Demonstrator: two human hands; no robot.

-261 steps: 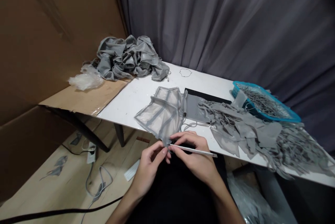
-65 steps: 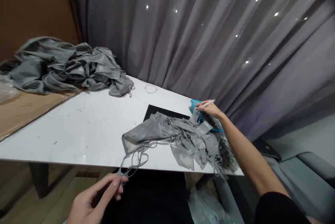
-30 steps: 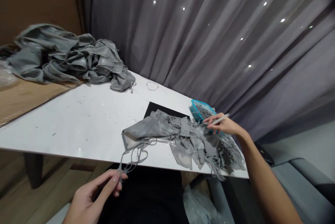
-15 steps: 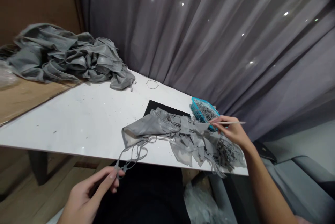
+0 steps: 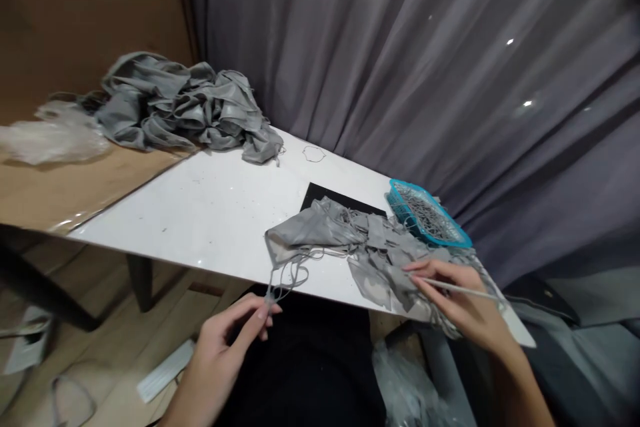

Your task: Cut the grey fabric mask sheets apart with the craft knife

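Note:
My left hand [image 5: 245,330] pinches thin grey cords [image 5: 287,279] just off the table's front edge. The cords lead up to a grey fabric piece [image 5: 320,226] lying partly over a black mat [image 5: 345,199]. My right hand [image 5: 450,287] is closed on a thin light stick [image 5: 463,290], over the right part of the grey fabric strips [image 5: 385,244]. Whether its fingertips also touch the fabric is unclear. Behind that hand stands a blue basket [image 5: 400,207] holding many grey cord pieces.
A large heap of grey fabric [image 5: 185,104] lies at the back left on cardboard [image 5: 125,174], beside clear plastic [image 5: 55,134]. A thin cord loop [image 5: 314,154] rests on the white table [image 5: 200,214]. A grey curtain hangs behind.
The view has shifted left, so things appear further right. My right hand has come down and toward me from beside the basket, still with the stick. My left hand keeps its pinch on the cords.

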